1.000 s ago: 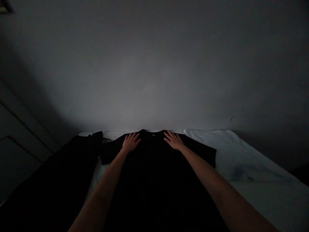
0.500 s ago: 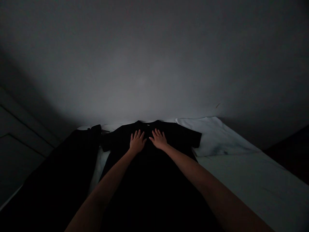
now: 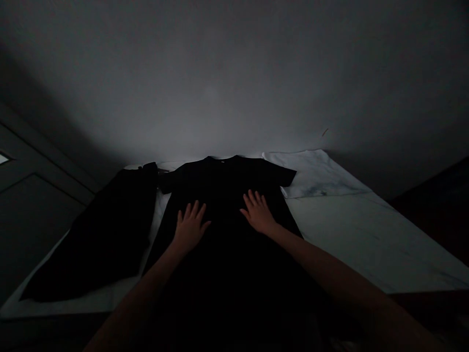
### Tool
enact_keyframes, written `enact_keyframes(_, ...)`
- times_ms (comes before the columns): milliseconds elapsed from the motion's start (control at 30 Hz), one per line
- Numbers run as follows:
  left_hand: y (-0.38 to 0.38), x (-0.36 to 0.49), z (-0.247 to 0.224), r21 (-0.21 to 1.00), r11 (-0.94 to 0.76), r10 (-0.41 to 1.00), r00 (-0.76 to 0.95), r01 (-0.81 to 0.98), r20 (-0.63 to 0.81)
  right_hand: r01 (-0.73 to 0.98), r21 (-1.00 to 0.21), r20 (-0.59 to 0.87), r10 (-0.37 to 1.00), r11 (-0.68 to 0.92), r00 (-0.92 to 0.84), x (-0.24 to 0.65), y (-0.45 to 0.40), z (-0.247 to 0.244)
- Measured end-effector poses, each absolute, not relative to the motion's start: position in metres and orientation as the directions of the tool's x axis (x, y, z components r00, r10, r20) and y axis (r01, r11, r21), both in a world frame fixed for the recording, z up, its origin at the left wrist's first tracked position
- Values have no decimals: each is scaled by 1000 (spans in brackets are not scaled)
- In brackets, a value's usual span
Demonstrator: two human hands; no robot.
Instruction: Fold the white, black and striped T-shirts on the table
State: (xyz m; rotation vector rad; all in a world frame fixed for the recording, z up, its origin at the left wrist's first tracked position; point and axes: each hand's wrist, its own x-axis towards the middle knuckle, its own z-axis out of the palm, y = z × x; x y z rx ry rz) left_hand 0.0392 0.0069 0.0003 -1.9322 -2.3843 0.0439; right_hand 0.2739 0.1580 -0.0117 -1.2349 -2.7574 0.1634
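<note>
A black T-shirt (image 3: 223, 220) lies spread on a pale marble-patterned surface (image 3: 348, 239), its collar toward the wall and its short sleeves out to the sides. Flat on the left part of its chest is my left hand (image 3: 190, 227), fingers spread. My right hand (image 3: 258, 212) rests on the right part, its fingers also apart. Neither hand grips the cloth. The shirt's lower end fades into darkness between my forearms.
Left of the shirt lies a dark garment (image 3: 106, 234), seemingly trousers. A folded whitish cloth (image 3: 308, 168) lies at the back right. Behind everything rises a grey wall (image 3: 220, 88), and a panelled door (image 3: 36, 195) stands at the left. The room is dim.
Both hands have slid down the shirt from near the collar and moved farther apart. The view has shifted, so the surface's front edge now shows.
</note>
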Motion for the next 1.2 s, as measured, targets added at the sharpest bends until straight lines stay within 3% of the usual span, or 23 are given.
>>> enact_keyframes(67, -13, 60, -5, -10, 62, 997, -62, 998, 38, 577, -181, 65, 595, 796, -801, 271, 124, -14)
enact_keyframes(133, -50, 48, -14, -7, 64, 995, -63, 998, 72, 531, -173, 93, 550, 830, -830, 301, 108, -20)
enact_keyframes(333, -164, -11, -29, 8, 320, 934, -317, 947, 162, 870, -80, 223, 860, 486, -459, 428, 112, -34)
enact_keyframes(400, -156, 17, -24, -5, 416, 887, -405, 909, 223, 877, -90, 258, 862, 472, -437, 409, 94, -33)
enact_keyframes(467, -125, 60, -17, 5, 425, 872, -411, 905, 267, 820, -134, 239, 821, 557, -519, 361, 66, -28)
enact_keyframes(567, -82, 109, -11, 69, 251, 940, -260, 965, 220, 677, -218, 154, 710, 703, -687, 302, 28, -22)
enact_keyframes(667, -89, 98, -13, 63, 190, 969, -198, 980, 146, 639, -207, 161, 670, 741, -725, 322, 18, -24)
enact_keyframes(767, -138, 53, -19, 56, 286, 943, -291, 957, 163, 766, -148, 265, 771, 626, -579, 402, 28, -32)
enact_keyframes(900, -188, 22, -20, 99, 479, 822, -485, 872, 299, 902, -172, 374, 873, 396, -312, 473, 32, -32)
enact_keyframes(1000, -192, 32, -16, 113, 624, 699, -618, 773, 361, 938, -185, 348, 912, 295, -218, 468, 24, -25)
enact_keyframes(1200, -185, 43, -19, 179, 655, 679, -676, 734, 286, 951, -264, 289, 954, 164, -84, 449, 15, -23)
